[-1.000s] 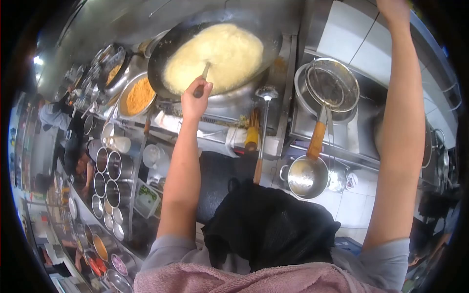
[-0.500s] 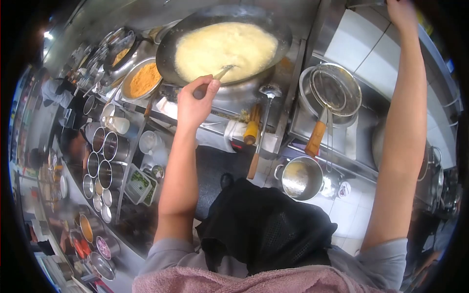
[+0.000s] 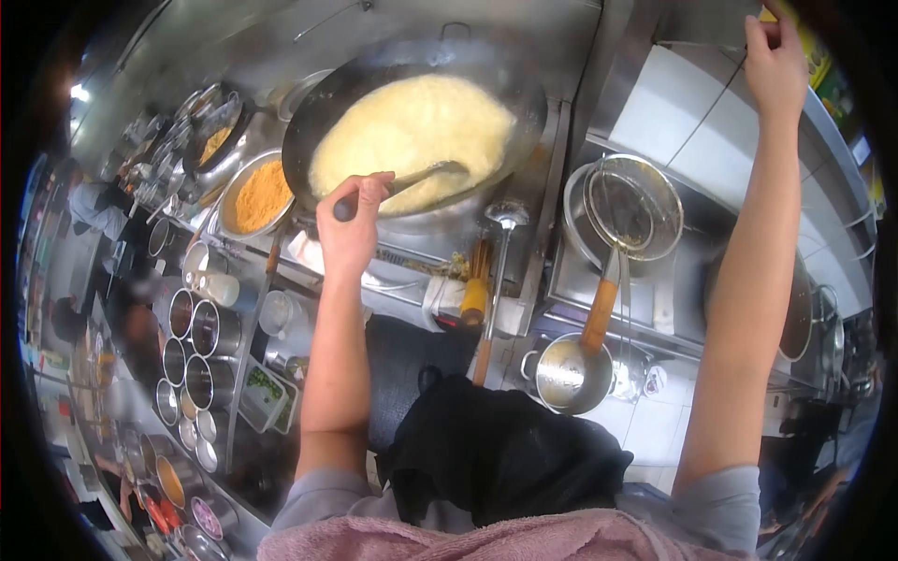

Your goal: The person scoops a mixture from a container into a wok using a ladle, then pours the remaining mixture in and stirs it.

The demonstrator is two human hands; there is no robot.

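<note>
A big dark wok (image 3: 318,117) at the top centre holds a pale yellow foamy mass (image 3: 412,131). My left hand (image 3: 351,224) grips the handle of a metal ladle (image 3: 426,176) whose bowl lies at the near edge of the yellow mass. My right hand (image 3: 776,61) is raised to the top right, its fingers holding the edge of a steel shelf (image 3: 697,23) above the tiled wall.
A pan of orange crumbs (image 3: 257,194) sits left of the wok. A wire skimmer with a wooden handle (image 3: 622,220) rests over a steel pot, a small pot (image 3: 566,374) below it. A second ladle (image 3: 496,271) lies at centre. Several steel containers (image 3: 201,337) line the left counter.
My left hand swung the ladle from upright in the wok's middle to lying sideways at its near edge. My right hand stays up at the shelf. The view shifted slightly.
</note>
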